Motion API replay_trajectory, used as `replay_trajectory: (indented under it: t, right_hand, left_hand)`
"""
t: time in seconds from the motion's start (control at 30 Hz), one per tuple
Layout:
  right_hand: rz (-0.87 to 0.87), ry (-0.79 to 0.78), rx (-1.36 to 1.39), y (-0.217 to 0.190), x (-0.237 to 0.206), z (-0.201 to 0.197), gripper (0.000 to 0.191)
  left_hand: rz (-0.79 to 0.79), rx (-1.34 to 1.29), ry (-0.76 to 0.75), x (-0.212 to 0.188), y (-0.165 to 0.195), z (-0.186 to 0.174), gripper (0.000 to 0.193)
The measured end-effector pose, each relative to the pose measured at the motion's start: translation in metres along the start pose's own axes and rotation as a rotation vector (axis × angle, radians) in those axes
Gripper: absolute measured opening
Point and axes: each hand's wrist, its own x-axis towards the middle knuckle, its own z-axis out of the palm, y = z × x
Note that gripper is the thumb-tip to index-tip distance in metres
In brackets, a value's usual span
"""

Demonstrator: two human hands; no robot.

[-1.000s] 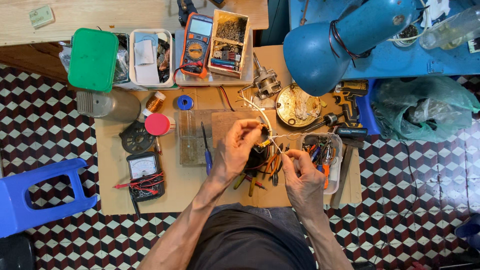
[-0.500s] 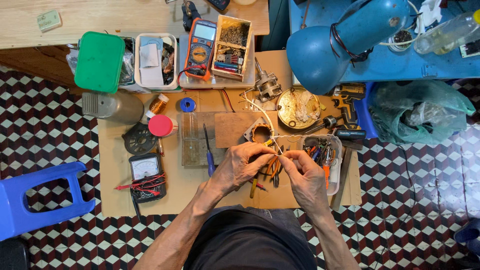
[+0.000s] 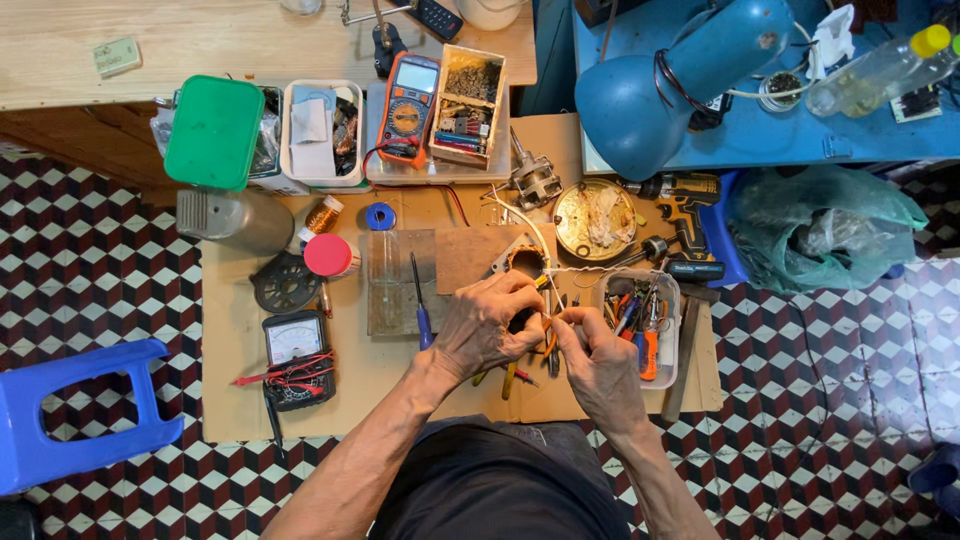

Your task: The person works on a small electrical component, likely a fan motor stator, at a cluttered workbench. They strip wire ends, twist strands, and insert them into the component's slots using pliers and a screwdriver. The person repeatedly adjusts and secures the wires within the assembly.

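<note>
Both hands have drawn closer since a second ago; left hand point(image 3: 487, 325) curls over a small round copper-wound coil point(image 3: 527, 264) on the cardboard sheet point(image 3: 230, 330); right hand point(image 3: 597, 360) pinches its thin white wire point(image 3: 575, 270).

Thin white wire point(image 3: 560, 318) is pinched between the fingertips of the left hand point(image 3: 487, 325) and the right hand point(image 3: 600, 362), near the middle of the cardboard sheet. Wire is seen running up from the fingers, then arcing far-left as a pale loop past a small motor stator point(image 3: 522, 262). Stator is round, dark-cored with copper-coloured windings, laid flat just beyond the left hand's knuckles. Whether the wire is attached to the stator cannot be told. Both hands are curled, fingertips nearly touching.
</note>
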Motion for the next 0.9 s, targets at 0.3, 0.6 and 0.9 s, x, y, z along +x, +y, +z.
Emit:
replay_trajectory:
  t: [0.3,0.6,0.9]
  right_hand:
    - [0.352,0.355,0.556,0.046,-0.012,-0.009,0.015]
    - [0.442,0.525,0.934,0.084,-0.004,-0.029,0.014]
    - [0.325,0.481,0.749,0.077,0.012,-0.027,0.018]
  left_hand:
    - [-0.101,-0.012,-0.094,0.013,-0.006,0.048,0.027]
    - [0.063,0.767,-0.507,0.088,-0.039,0.13,0.012]
    - [0.183,0.326,-0.391,0.091,-0.034,0.114,0.013]
